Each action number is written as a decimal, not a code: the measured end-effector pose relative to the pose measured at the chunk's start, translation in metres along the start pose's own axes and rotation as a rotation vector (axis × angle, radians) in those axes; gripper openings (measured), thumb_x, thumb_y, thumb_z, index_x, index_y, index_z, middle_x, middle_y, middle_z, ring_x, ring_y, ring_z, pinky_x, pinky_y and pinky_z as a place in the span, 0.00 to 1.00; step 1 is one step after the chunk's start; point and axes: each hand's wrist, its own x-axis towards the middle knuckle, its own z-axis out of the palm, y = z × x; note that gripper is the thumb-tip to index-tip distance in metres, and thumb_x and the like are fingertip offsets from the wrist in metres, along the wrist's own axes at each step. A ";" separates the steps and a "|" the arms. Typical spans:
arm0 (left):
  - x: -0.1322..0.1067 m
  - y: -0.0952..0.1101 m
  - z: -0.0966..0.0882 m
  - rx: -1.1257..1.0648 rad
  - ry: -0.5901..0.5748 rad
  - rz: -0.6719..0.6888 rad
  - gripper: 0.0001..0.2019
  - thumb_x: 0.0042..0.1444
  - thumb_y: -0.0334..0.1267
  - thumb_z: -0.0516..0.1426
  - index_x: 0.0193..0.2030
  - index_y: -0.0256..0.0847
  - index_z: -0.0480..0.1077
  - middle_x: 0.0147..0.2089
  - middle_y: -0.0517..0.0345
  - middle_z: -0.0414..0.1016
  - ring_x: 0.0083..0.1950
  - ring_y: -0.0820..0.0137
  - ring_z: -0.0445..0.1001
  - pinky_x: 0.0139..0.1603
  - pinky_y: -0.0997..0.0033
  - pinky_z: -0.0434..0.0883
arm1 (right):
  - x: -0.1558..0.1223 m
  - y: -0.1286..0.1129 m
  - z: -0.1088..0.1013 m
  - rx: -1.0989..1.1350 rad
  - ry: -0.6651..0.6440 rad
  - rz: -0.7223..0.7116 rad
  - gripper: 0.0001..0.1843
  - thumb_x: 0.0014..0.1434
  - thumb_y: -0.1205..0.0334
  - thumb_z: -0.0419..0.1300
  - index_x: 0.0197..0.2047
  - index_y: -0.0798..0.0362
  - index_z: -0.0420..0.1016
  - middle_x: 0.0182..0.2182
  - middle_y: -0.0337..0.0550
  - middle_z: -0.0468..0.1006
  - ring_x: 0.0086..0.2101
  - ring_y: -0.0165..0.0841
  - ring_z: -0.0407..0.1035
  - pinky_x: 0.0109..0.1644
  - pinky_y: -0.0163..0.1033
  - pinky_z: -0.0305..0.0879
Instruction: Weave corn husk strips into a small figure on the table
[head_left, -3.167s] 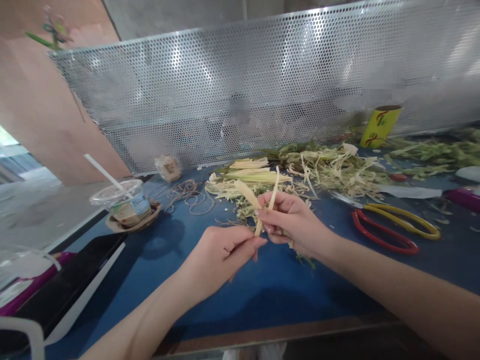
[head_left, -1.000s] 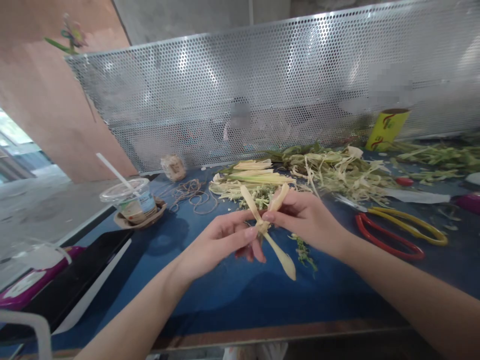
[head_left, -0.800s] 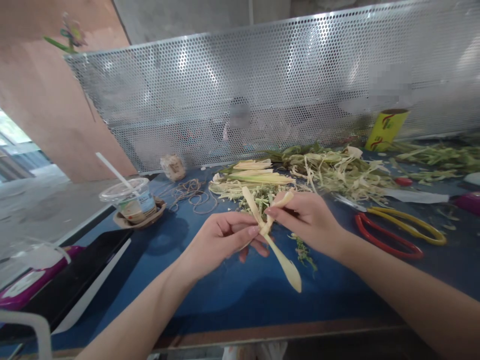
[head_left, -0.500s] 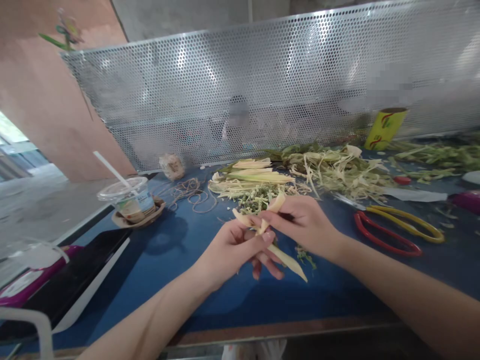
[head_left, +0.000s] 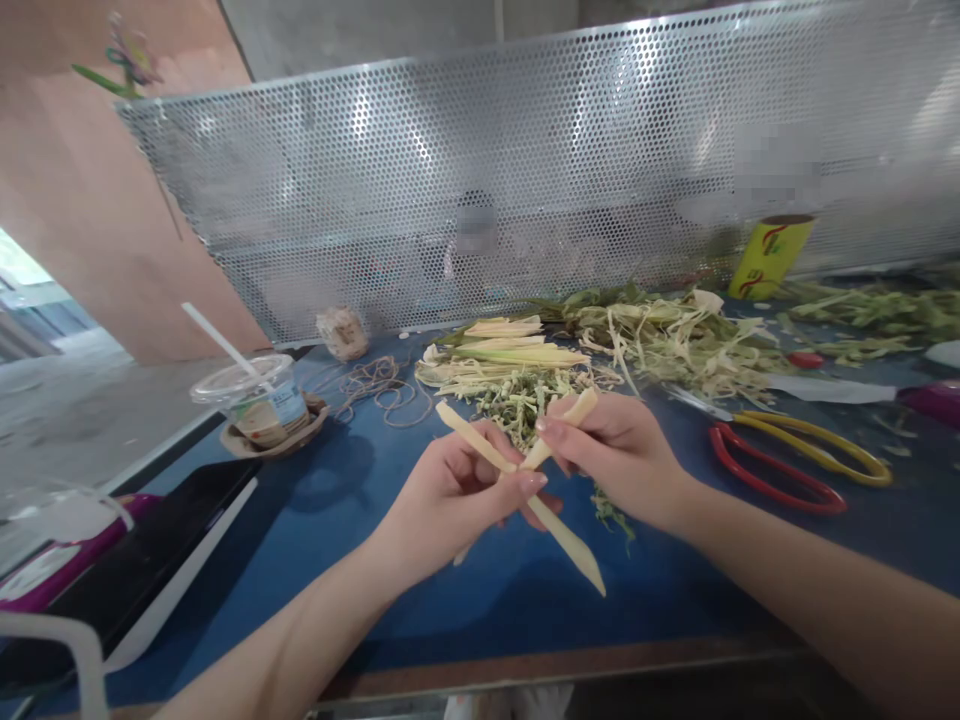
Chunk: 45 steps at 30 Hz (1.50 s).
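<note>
Pale yellow leaf strips (head_left: 568,545), which look like husk or palm leaf, cross between my two hands over the blue table. My left hand (head_left: 461,490) pinches them at the crossing, thumb on top. With thumb and fingers, my right hand (head_left: 615,450) grips the strip end that points up and right. Another end sticks out to the upper left, and a wider pointed end hangs down to the right. Just beyond my hands lie a heap of small green and cream plant bits (head_left: 517,400) and a stack of flat pale strips (head_left: 510,345).
Red-and-yellow-handled scissors (head_left: 780,480) lie right of my right hand. Behind them are a leafy pile (head_left: 667,340) and a yellow tube (head_left: 772,258). Left are a lidded cup with a straw (head_left: 262,405), tangled twine (head_left: 375,385) and a black tray (head_left: 142,560). A perforated metal screen (head_left: 450,150) closes off the back.
My right hand has shifted slightly right and down. The strips now spread into a clear cross, with their upper ends apart and the lower end hanging a little lower.
</note>
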 end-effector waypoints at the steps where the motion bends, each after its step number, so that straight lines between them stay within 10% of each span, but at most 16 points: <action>1: 0.000 -0.001 0.000 -0.015 -0.015 -0.003 0.09 0.50 0.35 0.58 0.28 0.39 0.59 0.23 0.62 0.75 0.27 0.72 0.76 0.23 0.79 0.65 | 0.000 -0.001 0.001 0.027 0.010 0.024 0.21 0.57 0.61 0.51 0.14 0.54 0.59 0.14 0.36 0.62 0.17 0.23 0.57 0.21 0.31 0.51; 13: -0.001 0.002 -0.005 0.086 -0.068 0.017 0.06 0.54 0.36 0.54 0.38 0.37 0.63 0.24 0.58 0.76 0.24 0.75 0.72 0.24 0.79 0.66 | 0.008 0.013 0.000 0.490 0.032 0.316 0.24 0.55 0.52 0.54 0.13 0.55 0.56 0.10 0.31 0.54 0.12 0.20 0.48 0.16 0.30 0.44; 20: 0.001 0.003 -0.003 0.199 0.067 0.027 0.22 0.55 0.39 0.53 0.53 0.40 0.49 0.23 0.60 0.75 0.19 0.75 0.70 0.17 0.81 0.62 | 0.006 0.013 0.003 0.510 -0.221 0.368 0.16 0.49 0.55 0.61 0.39 0.52 0.62 0.24 0.33 0.69 0.20 0.22 0.62 0.22 0.28 0.57; 28: -0.004 0.009 0.001 0.363 0.125 -0.141 0.35 0.54 0.44 0.52 0.62 0.48 0.34 0.12 0.72 0.65 0.06 0.78 0.54 0.05 0.84 0.54 | 0.005 0.013 0.005 0.403 -0.195 0.346 0.07 0.50 0.61 0.61 0.32 0.55 0.69 0.16 0.32 0.65 0.17 0.21 0.57 0.20 0.27 0.53; 37: -0.007 -0.001 0.010 0.319 0.061 -0.155 0.30 0.58 0.48 0.45 0.64 0.43 0.40 0.08 0.74 0.53 0.08 0.79 0.48 0.08 0.83 0.56 | 0.006 0.014 0.014 0.795 -0.084 0.507 0.10 0.50 0.59 0.61 0.29 0.56 0.65 0.13 0.29 0.60 0.15 0.18 0.50 0.19 0.27 0.47; 45: -0.004 -0.004 -0.005 0.237 0.010 -0.075 0.33 0.56 0.51 0.45 0.65 0.40 0.40 0.14 0.63 0.68 0.11 0.75 0.64 0.10 0.82 0.57 | 0.006 0.016 0.008 0.620 -0.328 0.525 0.12 0.50 0.57 0.61 0.29 0.56 0.64 0.13 0.28 0.59 0.15 0.19 0.51 0.19 0.28 0.48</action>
